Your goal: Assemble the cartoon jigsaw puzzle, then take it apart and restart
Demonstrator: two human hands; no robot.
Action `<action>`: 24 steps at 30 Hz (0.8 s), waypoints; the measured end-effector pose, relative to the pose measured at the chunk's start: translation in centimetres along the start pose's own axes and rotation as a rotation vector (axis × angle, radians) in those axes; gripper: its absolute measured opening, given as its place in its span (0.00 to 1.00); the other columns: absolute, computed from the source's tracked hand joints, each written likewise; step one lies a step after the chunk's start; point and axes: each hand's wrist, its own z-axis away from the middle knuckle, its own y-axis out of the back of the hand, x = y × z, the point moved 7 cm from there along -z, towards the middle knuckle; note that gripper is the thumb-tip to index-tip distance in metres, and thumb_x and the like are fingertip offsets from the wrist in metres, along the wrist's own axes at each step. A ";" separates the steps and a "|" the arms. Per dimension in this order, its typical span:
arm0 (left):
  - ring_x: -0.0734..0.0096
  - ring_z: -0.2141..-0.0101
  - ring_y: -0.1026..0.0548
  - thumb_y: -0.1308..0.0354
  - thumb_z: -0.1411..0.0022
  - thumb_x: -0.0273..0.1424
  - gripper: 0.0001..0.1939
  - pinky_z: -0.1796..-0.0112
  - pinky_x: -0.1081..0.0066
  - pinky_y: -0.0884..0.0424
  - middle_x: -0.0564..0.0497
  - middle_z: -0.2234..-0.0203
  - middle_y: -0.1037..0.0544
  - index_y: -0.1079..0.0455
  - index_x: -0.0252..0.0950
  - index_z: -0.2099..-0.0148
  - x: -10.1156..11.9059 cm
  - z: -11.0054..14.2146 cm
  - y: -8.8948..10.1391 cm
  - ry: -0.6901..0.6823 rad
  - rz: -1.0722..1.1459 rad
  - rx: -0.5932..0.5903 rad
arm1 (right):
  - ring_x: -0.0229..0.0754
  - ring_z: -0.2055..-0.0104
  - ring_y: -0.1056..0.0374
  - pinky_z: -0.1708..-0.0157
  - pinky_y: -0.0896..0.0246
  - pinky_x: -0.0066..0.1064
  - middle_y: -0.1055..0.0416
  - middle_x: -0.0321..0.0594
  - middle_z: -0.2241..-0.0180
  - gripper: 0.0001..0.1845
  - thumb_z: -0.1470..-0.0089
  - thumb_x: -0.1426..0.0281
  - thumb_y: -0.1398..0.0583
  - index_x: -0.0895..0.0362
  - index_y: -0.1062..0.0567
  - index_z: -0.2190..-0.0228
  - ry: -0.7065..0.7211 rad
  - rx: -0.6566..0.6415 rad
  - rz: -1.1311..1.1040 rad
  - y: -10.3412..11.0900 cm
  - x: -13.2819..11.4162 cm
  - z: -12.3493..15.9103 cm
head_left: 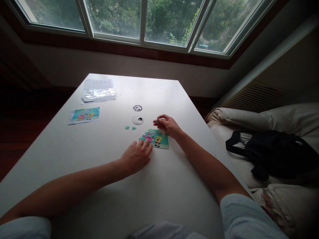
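Observation:
A small, nearly whole cartoon jigsaw puzzle (158, 138) lies on the white table (99, 149). My left hand (136, 156) rests flat beside its lower left corner, fingers stretched onto the puzzle's edge. My right hand (167, 124) hovers just above the puzzle's upper right corner, pinching a small teal puzzle piece (157, 120) between thumb and fingertips. Two loose teal pieces (130, 127) lie on the table to the left of the puzzle.
A round tin (138, 120) and its lid (137, 108) sit behind the puzzle. A printed picture card (84, 115) and a clear plastic bag over paper (99, 90) lie at the far left. A cream sofa with a black bag (271, 152) stands right of the table.

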 end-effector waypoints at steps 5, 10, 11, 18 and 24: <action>0.48 0.46 0.30 0.44 0.32 0.39 0.25 0.53 0.56 0.31 0.34 0.41 0.30 0.35 0.35 0.37 0.4 -0.2 0.0 -0.003 0.022 0.028 | 0.37 0.65 0.29 0.67 0.35 0.28 0.21 0.38 0.63 0.17 0.55 0.59 0.29 0.55 0.23 0.66 0.106 -0.025 0.157 -0.5 -0.5 0.1; 0.45 0.42 0.33 0.45 0.31 0.42 0.29 0.50 0.54 0.33 0.33 0.37 0.34 0.39 0.36 0.33 0.4 -0.3 -0.1 0.002 0.025 0.035 | 0.38 0.65 0.30 0.62 0.35 0.31 0.23 0.36 0.68 0.13 0.53 0.62 0.32 0.56 0.21 0.66 0.233 -0.102 0.310 -2.5 -1.3 0.9; 0.45 0.42 0.33 0.46 0.31 0.42 0.29 0.50 0.54 0.33 0.33 0.37 0.34 0.39 0.37 0.33 0.4 -0.3 -0.1 0.004 0.026 0.035 | 0.39 0.65 0.29 0.62 0.35 0.31 0.23 0.37 0.68 0.12 0.52 0.62 0.32 0.56 0.21 0.66 0.253 -0.119 0.353 -3.0 -1.2 1.0; 0.44 0.43 0.32 0.45 0.32 0.42 0.29 0.51 0.54 0.32 0.33 0.38 0.33 0.38 0.37 0.33 0.5 -0.2 -0.3 0.011 0.039 0.040 | 0.39 0.66 0.28 0.61 0.35 0.32 0.21 0.35 0.67 0.08 0.48 0.67 0.36 0.53 0.20 0.65 0.383 -0.156 0.696 -5.5 -0.6 1.6; 0.43 0.43 0.32 0.46 0.31 0.42 0.30 0.52 0.54 0.32 0.31 0.38 0.33 0.38 0.34 0.33 0.7 -0.3 -0.2 0.005 0.023 0.043 | 0.39 0.66 0.30 0.61 0.36 0.31 0.22 0.34 0.68 0.06 0.47 0.70 0.36 0.53 0.20 0.65 0.422 -0.149 0.788 -6.1 -0.9 2.4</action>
